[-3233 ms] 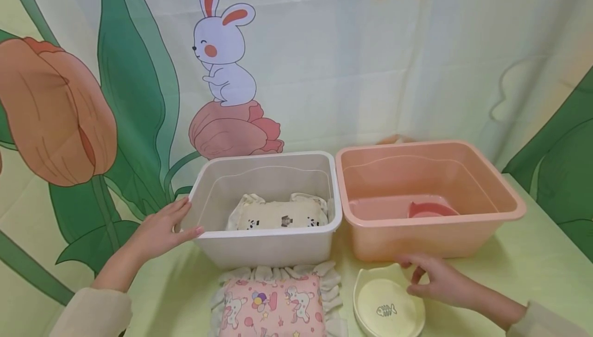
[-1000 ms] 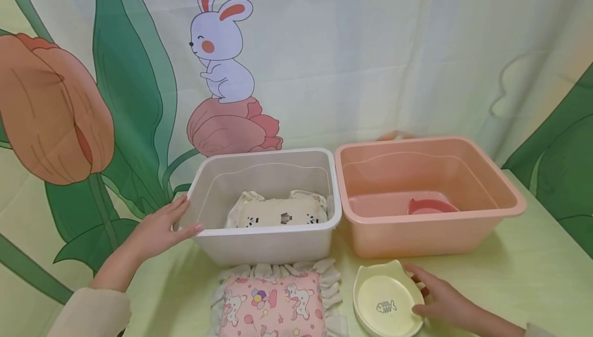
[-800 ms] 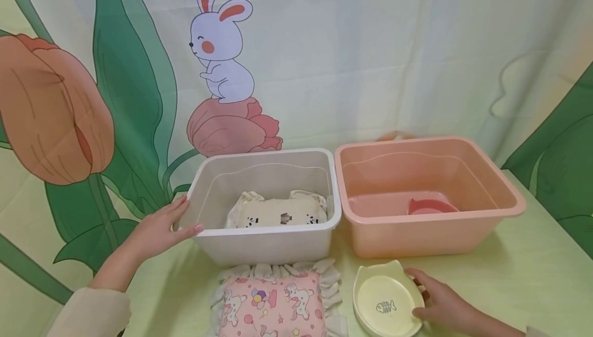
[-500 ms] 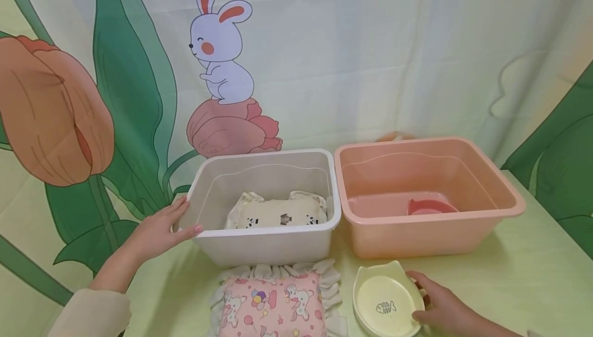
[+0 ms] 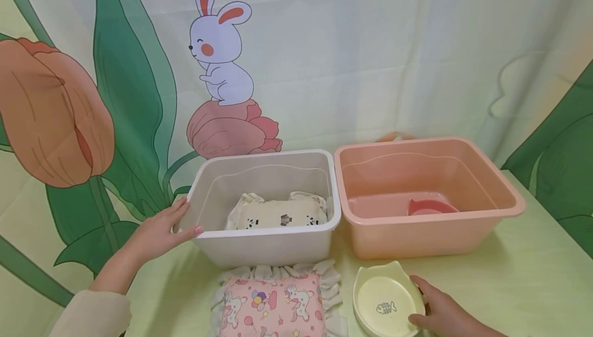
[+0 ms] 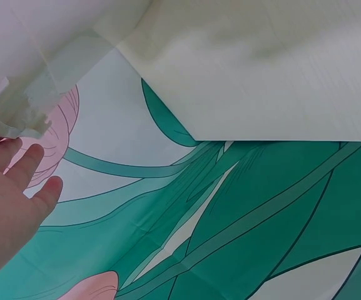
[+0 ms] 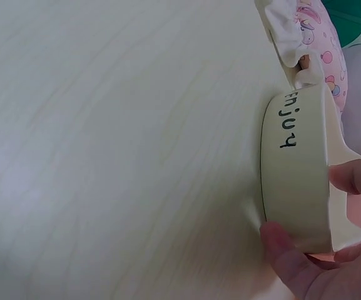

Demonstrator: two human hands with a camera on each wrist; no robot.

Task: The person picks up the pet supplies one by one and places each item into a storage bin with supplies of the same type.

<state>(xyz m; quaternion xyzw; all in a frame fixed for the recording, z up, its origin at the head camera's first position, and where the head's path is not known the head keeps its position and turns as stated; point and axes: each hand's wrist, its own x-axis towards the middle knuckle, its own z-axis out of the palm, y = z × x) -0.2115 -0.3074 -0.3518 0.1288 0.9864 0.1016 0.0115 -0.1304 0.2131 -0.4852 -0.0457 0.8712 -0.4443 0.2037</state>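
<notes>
My left hand (image 5: 159,231) rests on the left front corner of the white plastic bin (image 5: 264,248), fingers fairly straight along its rim. In the left wrist view, the left hand's fingertips (image 6: 45,194) touch the bin's edge. A pale yellow cat-eared pet bowl (image 5: 386,296) with a fishbone print stands on the table in front of the pink bin. My right hand (image 5: 440,308) holds this bowl by its right side. The right wrist view shows one digit over the rim of the bowl (image 7: 299,181), whose wall reads "Enjoy", and another low at its base.
Left of the bowl lies a pink ruffled cushion (image 5: 273,303) with unicorn prints. A cream cushion (image 5: 278,213) with animal prints lies inside the white bin. The salmon-pink bin (image 5: 421,239), right beside it, contains a red eared dish (image 5: 431,207). A printed curtain (image 5: 347,69) hangs behind.
The right hand has come down from above the bowl's ear to its right side and now holds it. Bowl, bins and left hand stay put.
</notes>
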